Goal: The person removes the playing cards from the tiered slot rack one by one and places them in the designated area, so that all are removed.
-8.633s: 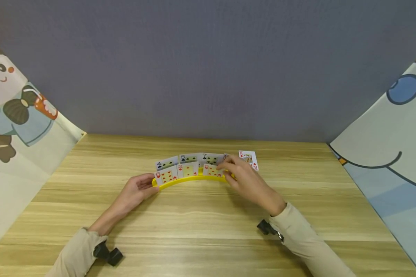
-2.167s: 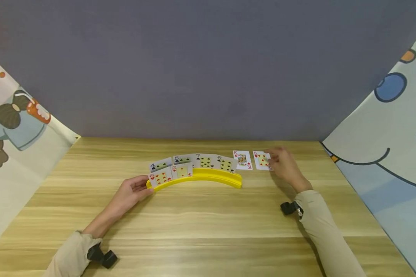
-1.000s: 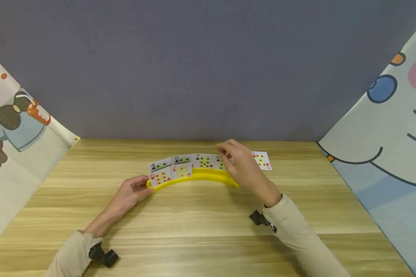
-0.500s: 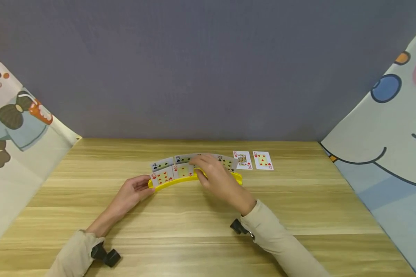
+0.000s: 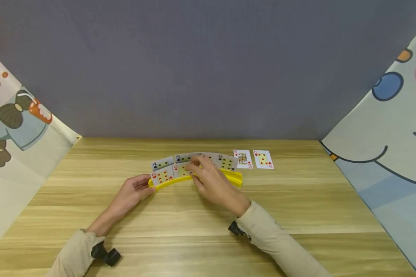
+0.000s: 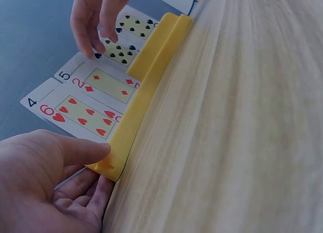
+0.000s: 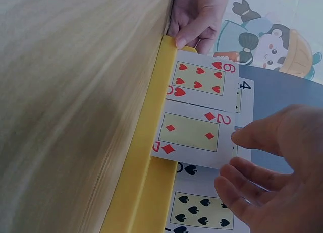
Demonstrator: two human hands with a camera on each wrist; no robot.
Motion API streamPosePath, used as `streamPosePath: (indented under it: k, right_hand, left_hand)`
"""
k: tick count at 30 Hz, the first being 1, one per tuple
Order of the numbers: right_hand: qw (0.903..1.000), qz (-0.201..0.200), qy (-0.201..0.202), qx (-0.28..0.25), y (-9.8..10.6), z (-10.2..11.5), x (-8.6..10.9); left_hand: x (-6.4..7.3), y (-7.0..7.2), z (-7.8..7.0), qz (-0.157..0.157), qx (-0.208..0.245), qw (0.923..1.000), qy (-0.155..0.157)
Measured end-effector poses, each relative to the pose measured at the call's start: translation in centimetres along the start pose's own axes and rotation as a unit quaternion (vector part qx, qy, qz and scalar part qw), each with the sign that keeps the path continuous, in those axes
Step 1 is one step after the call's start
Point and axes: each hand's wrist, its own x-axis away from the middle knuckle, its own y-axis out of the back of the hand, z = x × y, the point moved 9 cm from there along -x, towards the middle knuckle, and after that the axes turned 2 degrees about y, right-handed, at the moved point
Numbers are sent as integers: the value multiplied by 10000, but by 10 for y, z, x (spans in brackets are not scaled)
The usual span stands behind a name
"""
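Left hand (image 5: 133,191): pinching the left end of the rack (image 5: 234,177), with thumb on its near side.
Right hand (image 5: 211,181): at the 2 of diamonds (image 7: 189,134), with thumb and fingers spread; cannot tell whether touching it.
Rack: yellow, curved, resting on the table (image 5: 173,238).
Front row: 6 of hearts (image 5: 163,176) at the left end, 2 of diamonds just beside it on the right.
Back row, left to right: black 4 (image 5: 162,164), black 5 (image 5: 182,158), black 7 (image 7: 202,208), black 6 (image 5: 228,163); 4 and 5 partly covered by the front cards.
Beyond the right end: king of diamonds (image 5: 244,159) and 5 of hearts (image 5: 263,159), face up on the table, side by side.
Sleeves (image 5: 71,250): beige, with a black camera (image 5: 105,254) at each wrist.
Backdrop (image 5: 208,69): grey.
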Motion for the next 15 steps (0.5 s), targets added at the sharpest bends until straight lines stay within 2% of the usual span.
streamPosePath:
  k: [8,15]
  right_hand:
    - [9999,48,-60,67,-4,-2,2]
    - [9998,77,-160,101,-4,-6,3]
  left_hand:
    - [-1,0,1,-3,-2,9999,100]
    - [0,0,1,-37,-9,10000,51]
